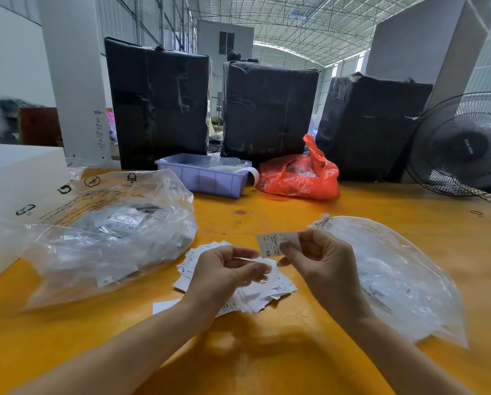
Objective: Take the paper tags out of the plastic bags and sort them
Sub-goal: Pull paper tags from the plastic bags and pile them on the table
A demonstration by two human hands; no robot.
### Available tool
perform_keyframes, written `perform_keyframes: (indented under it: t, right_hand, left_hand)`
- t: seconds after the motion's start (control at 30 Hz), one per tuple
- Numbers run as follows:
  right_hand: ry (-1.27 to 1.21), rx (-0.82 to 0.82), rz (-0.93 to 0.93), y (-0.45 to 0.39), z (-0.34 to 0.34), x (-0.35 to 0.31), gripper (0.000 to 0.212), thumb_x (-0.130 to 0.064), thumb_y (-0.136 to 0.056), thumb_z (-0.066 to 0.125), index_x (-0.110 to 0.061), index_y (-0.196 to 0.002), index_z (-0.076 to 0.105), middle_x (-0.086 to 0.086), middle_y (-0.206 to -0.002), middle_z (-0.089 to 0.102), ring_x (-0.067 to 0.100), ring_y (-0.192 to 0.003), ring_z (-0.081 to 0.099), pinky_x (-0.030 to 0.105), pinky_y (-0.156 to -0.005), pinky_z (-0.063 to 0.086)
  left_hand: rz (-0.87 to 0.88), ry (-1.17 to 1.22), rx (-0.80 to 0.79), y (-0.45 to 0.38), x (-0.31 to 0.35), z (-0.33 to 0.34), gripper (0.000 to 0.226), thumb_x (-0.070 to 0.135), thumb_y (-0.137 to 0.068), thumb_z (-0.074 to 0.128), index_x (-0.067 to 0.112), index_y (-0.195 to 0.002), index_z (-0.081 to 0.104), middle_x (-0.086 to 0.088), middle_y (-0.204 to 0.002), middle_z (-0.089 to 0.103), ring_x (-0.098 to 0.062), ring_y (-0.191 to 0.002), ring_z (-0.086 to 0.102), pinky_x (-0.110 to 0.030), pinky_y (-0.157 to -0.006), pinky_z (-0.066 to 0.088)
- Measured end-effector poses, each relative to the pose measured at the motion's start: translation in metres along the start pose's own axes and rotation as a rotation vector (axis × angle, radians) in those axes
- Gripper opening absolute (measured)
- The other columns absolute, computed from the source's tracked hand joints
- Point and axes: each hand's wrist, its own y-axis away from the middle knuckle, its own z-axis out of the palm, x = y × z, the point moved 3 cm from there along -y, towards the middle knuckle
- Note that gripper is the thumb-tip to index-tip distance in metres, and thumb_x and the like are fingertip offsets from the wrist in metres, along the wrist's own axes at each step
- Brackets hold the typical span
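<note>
**Two hands sorting size tags over a yellow table**

A person is sitting or standing at a yellow table [352,218], seen from above through a head-worn camera, with both bare forearms reaching forward into view.

The right hand [321,260] is pinching one paper tag [270,245] between thumb and fingers, holding it up just above the table with its printed face turned toward the camera. The letters "XS" are readable on its lower edge, so the tag is probably being held this way to check its size before it is placed. The tag is sticking out to the left of the fingertips, toward the other hand.

The left hand [227,266] is curling its fingers around a small clear or white piece, likely a little bag or another tag; which one is hard to tell. It is hovering directly over a loose pile of tags [255,295] lying flat on the table between the two wrists.

To the left, a large clear plastic bag [110,232] is bulging with many more tags and small packets, lying within easy reach. To the right, a flattened clear bag [395,275] is lying just beside the right hand, apparently holding discarded wrappers.

Farther back are standing a lilac bin [204,178], a red plastic bag [298,178], black-wrapped bales [159,101] and a floor fan [463,143].
</note>
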Motion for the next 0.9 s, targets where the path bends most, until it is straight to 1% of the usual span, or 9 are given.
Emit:
perform_keyframes:
  t: [0.07, 0.23, 0.43, 0.5, 0.63, 0.73, 0.83, 0.9]
  right_hand:
    - [0.000, 0.000, -0.001, -0.0001, -0.0003, -0.0009, 0.007, -0.004, -0.081, 0.071, -0.009, -0.081, 0.066, -0.004, -0.080, 0.072, 0.009, -0.061, 0.070, 0.016, -0.057, 0.053]
    - [0.002, -0.010, -0.002, 0.0008, 0.0006, -0.0033, 0.014, -0.002, -0.080, 0.071, -0.014, -0.078, 0.065, -0.003, -0.080, 0.072, 0.009, -0.060, 0.069, 0.018, -0.056, 0.054]
    - [-0.071, 0.028, 0.005, -0.0006, -0.0029, -0.0046, 0.008, -0.002, -0.080, 0.071, -0.008, -0.080, 0.066, -0.004, -0.079, 0.072, 0.012, -0.061, 0.070, 0.018, -0.056, 0.054]
    - [-0.061, 0.014, 0.008, 0.0000, -0.0019, -0.0045, 0.009, -0.001, -0.080, 0.070, -0.008, -0.079, 0.066, -0.002, -0.079, 0.072, 0.012, -0.061, 0.070, 0.019, -0.057, 0.054]
    - [-0.025, 0.000, -0.005, 0.0012, -0.0002, -0.0045, 0.015, 0.000, -0.080, 0.070, -0.014, -0.077, 0.065, -0.003, -0.079, 0.072, 0.010, -0.060, 0.070, 0.019, -0.056, 0.054]
    - [-0.029, 0.003, -0.004, 0.0006, -0.0010, -0.0050, 0.011, -0.001, -0.080, 0.070, -0.011, -0.079, 0.066, -0.002, -0.079, 0.072, 0.011, -0.061, 0.070, 0.021, -0.057, 0.055]
    - [-0.044, 0.036, -0.012, 0.0002, -0.0029, -0.0069, 0.012, -0.003, -0.080, 0.070, -0.012, -0.078, 0.065, -0.004, -0.079, 0.072, 0.010, -0.062, 0.070, 0.018, -0.057, 0.054]
    - [-0.049, 0.050, -0.023, -0.0005, -0.0046, -0.0085, 0.012, -0.003, -0.081, 0.070, -0.013, -0.077, 0.064, -0.005, -0.080, 0.071, 0.008, -0.062, 0.070, 0.015, -0.056, 0.053]
  left_hand:
    - [0.002, 0.001, -0.012, 0.0005, 0.0002, 0.0009, 0.046, 0.021, -0.055, 0.078, 0.007, -0.096, 0.065, -0.007, -0.078, 0.075, -0.015, -0.070, 0.071, -0.016, -0.060, 0.052]
    - [-0.003, 0.018, -0.029, 0.0003, -0.0007, 0.0017, 0.045, 0.021, -0.056, 0.077, 0.007, -0.097, 0.063, -0.007, -0.077, 0.075, -0.015, -0.069, 0.072, -0.016, -0.059, 0.052]
    - [-0.006, 0.040, -0.065, -0.0002, -0.0018, 0.0015, 0.039, 0.020, -0.065, 0.074, 0.006, -0.099, 0.063, -0.007, -0.081, 0.075, -0.016, -0.074, 0.072, -0.018, -0.064, 0.054]
    - [-0.005, 0.059, -0.069, 0.0000, -0.0017, 0.0020, 0.039, 0.020, -0.064, 0.073, 0.005, -0.098, 0.063, -0.008, -0.081, 0.075, -0.017, -0.074, 0.072, -0.018, -0.063, 0.054]
    - [0.004, 0.065, -0.080, 0.0003, -0.0008, 0.0030, 0.042, 0.023, -0.061, 0.072, 0.004, -0.097, 0.061, -0.008, -0.082, 0.075, -0.018, -0.074, 0.073, -0.020, -0.064, 0.054]
    - [0.009, 0.055, -0.090, 0.0004, -0.0005, 0.0030, 0.043, 0.024, -0.062, 0.070, 0.004, -0.099, 0.061, -0.008, -0.083, 0.075, -0.019, -0.075, 0.072, -0.021, -0.065, 0.054]
    - [0.025, 0.037, -0.098, 0.0008, 0.0005, 0.0032, 0.042, 0.023, -0.066, 0.068, 0.004, -0.103, 0.062, -0.008, -0.084, 0.075, -0.018, -0.075, 0.072, -0.021, -0.065, 0.054]
    - [0.035, 0.028, -0.097, 0.0008, 0.0008, 0.0032, 0.037, 0.019, -0.072, 0.068, 0.004, -0.104, 0.062, -0.009, -0.085, 0.075, -0.019, -0.076, 0.072, -0.021, -0.066, 0.054]
